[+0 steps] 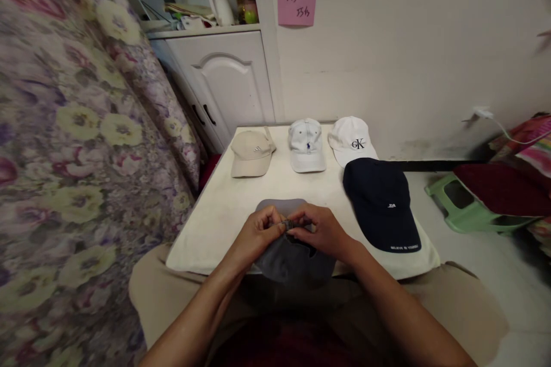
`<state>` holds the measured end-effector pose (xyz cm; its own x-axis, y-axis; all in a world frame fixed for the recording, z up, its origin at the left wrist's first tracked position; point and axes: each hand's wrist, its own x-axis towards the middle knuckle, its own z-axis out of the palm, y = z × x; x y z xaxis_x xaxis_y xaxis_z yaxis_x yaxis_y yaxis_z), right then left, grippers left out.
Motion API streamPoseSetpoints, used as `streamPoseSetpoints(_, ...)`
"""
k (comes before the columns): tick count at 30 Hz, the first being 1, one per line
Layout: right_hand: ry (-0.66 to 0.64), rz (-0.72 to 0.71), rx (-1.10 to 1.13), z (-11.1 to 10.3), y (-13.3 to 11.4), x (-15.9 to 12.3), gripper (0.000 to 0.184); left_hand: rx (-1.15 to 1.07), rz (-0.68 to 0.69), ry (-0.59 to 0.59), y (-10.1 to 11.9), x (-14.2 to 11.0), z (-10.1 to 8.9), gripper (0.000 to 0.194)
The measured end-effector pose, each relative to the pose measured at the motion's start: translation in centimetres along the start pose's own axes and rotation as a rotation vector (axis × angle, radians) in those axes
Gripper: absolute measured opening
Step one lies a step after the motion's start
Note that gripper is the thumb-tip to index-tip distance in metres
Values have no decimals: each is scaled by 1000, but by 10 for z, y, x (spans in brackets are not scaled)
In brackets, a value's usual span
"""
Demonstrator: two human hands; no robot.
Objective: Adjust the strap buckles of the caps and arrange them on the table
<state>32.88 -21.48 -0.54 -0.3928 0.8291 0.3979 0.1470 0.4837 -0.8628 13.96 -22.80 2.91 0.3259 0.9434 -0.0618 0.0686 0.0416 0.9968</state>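
Grey cap, beneath left hand and right hand — likely light, soft; best gripped at strap, where both pinch, fingers closed.

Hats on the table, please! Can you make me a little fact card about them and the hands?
Left hand: pinching a strap
Right hand: pinching the same strap
Gray cap: under both hands, brim pointing away from the person
Beige cap: back left
Pale cap: back middle, small blue emblem
White cap: back right, dark letters
Navy cap: right side, in front of the white one
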Motion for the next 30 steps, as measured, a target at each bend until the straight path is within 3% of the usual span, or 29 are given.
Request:
streamPoseSetpoints(8,-147,386,550,-3,6,2,26,79,22,5,0,1,-2,26)
streamPoseSetpoints(17,-180,550,912,-7,21,4,30,10,-54,-107,3,2,-5,25)
streamPoseSetpoints(21,-175,565,878,-8,26,3,31,3,-90,-113,2,5,-7,25)
streamPoseSetpoints(26,-414,492,726,-19,26,2,47,-18,-95,-94,0,10,-18,25)
streamPoseSetpoints(30,-513,420,597,-21,23,2,43,-52,-105,-132,4,12,-21,27)
